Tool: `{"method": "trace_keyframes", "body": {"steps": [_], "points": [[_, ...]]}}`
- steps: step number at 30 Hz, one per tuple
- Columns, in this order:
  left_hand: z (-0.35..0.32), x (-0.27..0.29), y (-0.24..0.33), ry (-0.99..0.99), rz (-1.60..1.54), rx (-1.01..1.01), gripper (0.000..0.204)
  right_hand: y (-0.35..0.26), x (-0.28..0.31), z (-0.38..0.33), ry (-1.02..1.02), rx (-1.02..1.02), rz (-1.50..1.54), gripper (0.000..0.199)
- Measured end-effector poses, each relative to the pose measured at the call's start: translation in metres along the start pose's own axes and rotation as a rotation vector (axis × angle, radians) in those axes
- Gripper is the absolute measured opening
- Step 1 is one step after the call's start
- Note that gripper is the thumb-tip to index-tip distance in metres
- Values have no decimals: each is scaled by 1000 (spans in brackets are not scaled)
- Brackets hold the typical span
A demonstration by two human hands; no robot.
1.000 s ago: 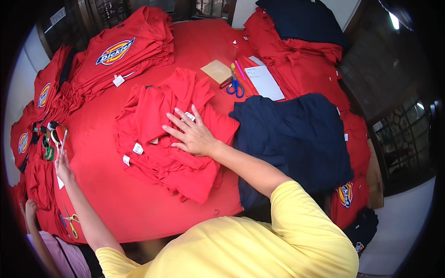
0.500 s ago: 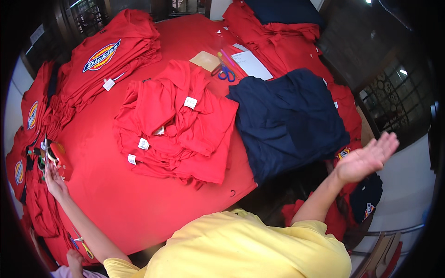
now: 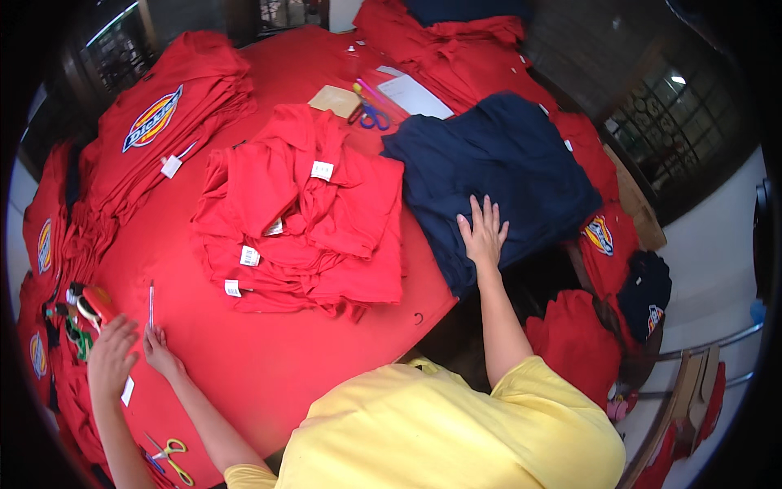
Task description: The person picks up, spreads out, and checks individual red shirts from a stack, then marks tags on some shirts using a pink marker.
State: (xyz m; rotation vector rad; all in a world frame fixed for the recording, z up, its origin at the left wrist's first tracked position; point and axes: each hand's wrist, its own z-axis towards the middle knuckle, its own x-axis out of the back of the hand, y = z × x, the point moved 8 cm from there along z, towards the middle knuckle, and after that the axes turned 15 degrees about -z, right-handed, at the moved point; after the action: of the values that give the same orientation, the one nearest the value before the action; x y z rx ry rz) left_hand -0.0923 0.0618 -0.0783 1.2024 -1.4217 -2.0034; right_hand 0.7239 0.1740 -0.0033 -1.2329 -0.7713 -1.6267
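My left hand [image 3: 163, 356] is closed round the lower end of a slim pale pen [image 3: 151, 301], which points upward over the red-covered table [image 3: 269, 367]. Fingers spread, my right hand [image 3: 485, 236] lies on a folded navy garment [image 3: 505, 171] at the table's right side. To its left is a loose pile of folded red shirts [image 3: 358, 236] with white tags sticking out. Another person's hand [image 3: 112, 363] reaches in just left of my left hand, near a red and white tape dispenser-like object [image 3: 96, 303] that is partly blurred.
Stacks of red shirts [image 3: 175, 106] line the far left, and more red garments [image 3: 456, 49] lie at the back right. Blue-handled scissors [image 3: 375, 119], a beige card [image 3: 334, 100] and white paper [image 3: 415, 96] sit behind the piles. Yellow-handled scissors [image 3: 173, 460] rest at lower left.
My right hand has come down from the air at right onto the navy garment. My left hand has moved right with the pen. Another person's hand has reached in beside it.
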Motion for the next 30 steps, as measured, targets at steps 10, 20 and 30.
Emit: {"method": "trace_keyframes", "body": {"steps": [10, 20, 30], "points": [[-81, -172, 82, -1712, 1320, -777, 9, 4, 5, -2, 28, -22, 12, 56], [-33, -183, 150, -970, 1092, -885, 17, 8, 9, -4, 140, -85, 102, 61], [-165, -195, -18, -708, 1043, -534, 37, 16, 0, -3, 26, -135, -5, 65]]}}
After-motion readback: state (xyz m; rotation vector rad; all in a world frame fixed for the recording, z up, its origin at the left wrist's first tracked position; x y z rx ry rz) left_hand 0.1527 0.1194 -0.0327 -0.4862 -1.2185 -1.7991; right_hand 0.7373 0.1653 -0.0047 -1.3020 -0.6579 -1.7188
